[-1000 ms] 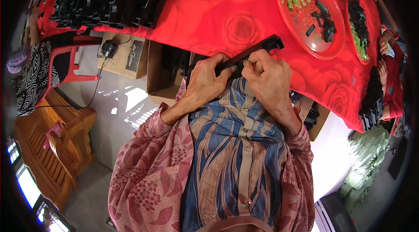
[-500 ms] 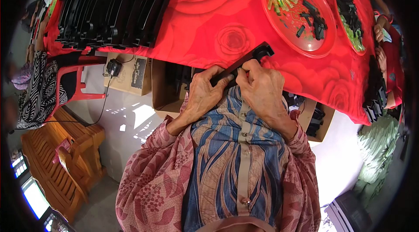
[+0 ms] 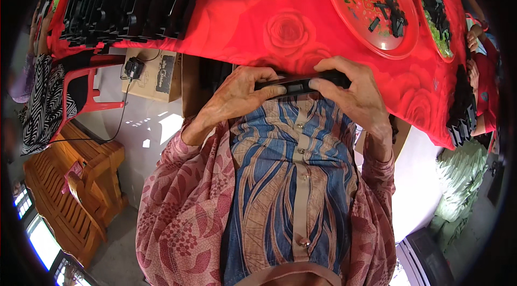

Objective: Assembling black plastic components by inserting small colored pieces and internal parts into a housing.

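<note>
Between my two hands, at the near edge of the red rose-patterned cloth [image 3: 242, 27], I hold a long black plastic part [image 3: 299, 85] roughly level. My left hand [image 3: 240, 93] pinches its left end, thumb on the near side and fingers curled over the far side. My right hand [image 3: 357, 92] grips the right end in the same way, its thumb pressed on the near face. Parts of both ends are hidden by my fingers. Whether a small piece sits under either thumb I cannot tell.
A row of similar black parts [image 3: 129, 6] stands at the far left. At the far right a red tray [image 3: 396, 51] holds small yellow-green tubes and black pieces; another tray [image 3: 449, 57] lies beside it. Cardboard boxes [image 3: 156, 78] stand below the table. People sit on both sides.
The black part has turned from a slant to nearly level and come closer to my body. My right hand has shifted to the right, onto its end.
</note>
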{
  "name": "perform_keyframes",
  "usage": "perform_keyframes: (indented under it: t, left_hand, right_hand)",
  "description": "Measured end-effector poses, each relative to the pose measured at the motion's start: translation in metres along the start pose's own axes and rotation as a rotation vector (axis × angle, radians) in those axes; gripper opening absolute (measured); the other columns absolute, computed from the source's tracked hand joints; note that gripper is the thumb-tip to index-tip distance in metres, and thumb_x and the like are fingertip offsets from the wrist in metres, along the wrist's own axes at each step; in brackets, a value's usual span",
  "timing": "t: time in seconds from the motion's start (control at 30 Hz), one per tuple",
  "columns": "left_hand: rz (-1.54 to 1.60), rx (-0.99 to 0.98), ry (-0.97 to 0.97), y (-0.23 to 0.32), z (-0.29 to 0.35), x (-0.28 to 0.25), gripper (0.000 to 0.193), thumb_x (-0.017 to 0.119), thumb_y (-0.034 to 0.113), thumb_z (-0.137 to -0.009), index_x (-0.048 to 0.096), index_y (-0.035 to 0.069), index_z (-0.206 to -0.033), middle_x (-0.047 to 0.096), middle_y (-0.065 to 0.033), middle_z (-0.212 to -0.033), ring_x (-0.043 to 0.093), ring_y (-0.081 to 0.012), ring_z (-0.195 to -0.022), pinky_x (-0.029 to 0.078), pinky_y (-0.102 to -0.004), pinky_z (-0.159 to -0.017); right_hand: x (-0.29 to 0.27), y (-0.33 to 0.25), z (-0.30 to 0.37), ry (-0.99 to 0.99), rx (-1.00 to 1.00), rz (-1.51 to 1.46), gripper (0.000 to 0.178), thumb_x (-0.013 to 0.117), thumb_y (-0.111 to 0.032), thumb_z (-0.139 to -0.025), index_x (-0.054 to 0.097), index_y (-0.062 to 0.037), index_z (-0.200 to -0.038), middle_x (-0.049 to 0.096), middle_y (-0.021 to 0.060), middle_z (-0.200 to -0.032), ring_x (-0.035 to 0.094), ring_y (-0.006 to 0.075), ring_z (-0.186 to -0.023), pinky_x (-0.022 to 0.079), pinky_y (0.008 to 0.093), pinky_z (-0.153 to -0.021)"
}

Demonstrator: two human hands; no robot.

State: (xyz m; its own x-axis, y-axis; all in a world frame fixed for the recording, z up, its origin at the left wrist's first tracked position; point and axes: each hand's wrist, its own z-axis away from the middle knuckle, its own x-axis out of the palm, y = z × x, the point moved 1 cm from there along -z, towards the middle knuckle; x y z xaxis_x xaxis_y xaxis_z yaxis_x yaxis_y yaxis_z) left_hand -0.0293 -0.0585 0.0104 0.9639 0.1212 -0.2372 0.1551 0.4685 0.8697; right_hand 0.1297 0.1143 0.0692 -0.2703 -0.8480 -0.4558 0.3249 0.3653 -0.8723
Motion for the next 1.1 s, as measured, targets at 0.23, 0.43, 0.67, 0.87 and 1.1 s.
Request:
perform_keyframes:
  t: [0.23,0.43,0.67,0.87,1.1]
  left_hand:
    - [0.04,0.174,-0.033,0.005,0.003,-0.002,0.025,0.064,0.016,-0.092,0.064,-0.002,-0.109,0.07,-0.0169,-0.097,0.066,-0.0208,-0.09,0.049,-0.0331,-0.08]
    - [0.043,0.219,0.014,0.001,-0.001,0.003,0.024,0.063,0.013,-0.091,0.063,-0.005,-0.107,0.068,-0.0149,-0.091,0.065,-0.0207,-0.086,0.048,-0.0332,-0.08]
    - [0.136,0.151,0.116,-0.005,-0.002,0.017,0.022,0.067,0.013,-0.088,0.065,-0.005,-0.101,0.067,-0.0134,-0.087,0.062,-0.0141,-0.083,0.048,-0.031,-0.075]
    - [0.04,0.127,0.161,-0.005,-0.003,0.02,0.025,0.068,0.016,-0.085,0.064,-0.004,-0.1,0.068,-0.0189,-0.087,0.067,-0.0255,-0.083,0.05,-0.0353,-0.075]
    - [-0.148,0.188,0.193,0.01,-0.001,0.016,0.024,0.066,0.015,-0.083,0.064,-0.003,-0.098,0.067,-0.0236,-0.088,0.066,-0.0381,-0.087,0.05,-0.0426,-0.077]
  right_hand:
    - [0.014,0.003,0.0,0.093,-0.056,-0.07,0.016,0.075,-0.012,-0.083,0.068,0.0017,-0.087,0.064,0.0086,-0.074,0.06,0.0128,-0.065,0.044,0.0273,-0.056]
    - [0.023,0.008,-0.001,0.145,-0.11,-0.019,0.015,0.076,-0.01,-0.08,0.069,0.0005,-0.088,0.065,0.0096,-0.075,0.062,0.018,-0.066,0.045,0.0292,-0.057]
    - [0.025,0.008,-0.002,0.146,-0.109,-0.028,0.015,0.077,-0.009,-0.079,0.069,0.001,-0.086,0.065,0.0096,-0.076,0.063,0.0189,-0.067,0.047,0.0306,-0.056]
    - [0.027,0.008,-0.004,0.161,-0.181,0.012,0.015,0.077,-0.009,-0.078,0.068,0.0015,-0.084,0.064,0.0095,-0.075,0.062,0.0191,-0.065,0.047,0.0306,-0.054]
    - [0.025,0.015,0.0,0.162,-0.203,0.042,0.015,0.077,-0.008,-0.078,0.068,0.0012,-0.085,0.065,0.0103,-0.077,0.063,0.0206,-0.067,0.047,0.031,-0.056]
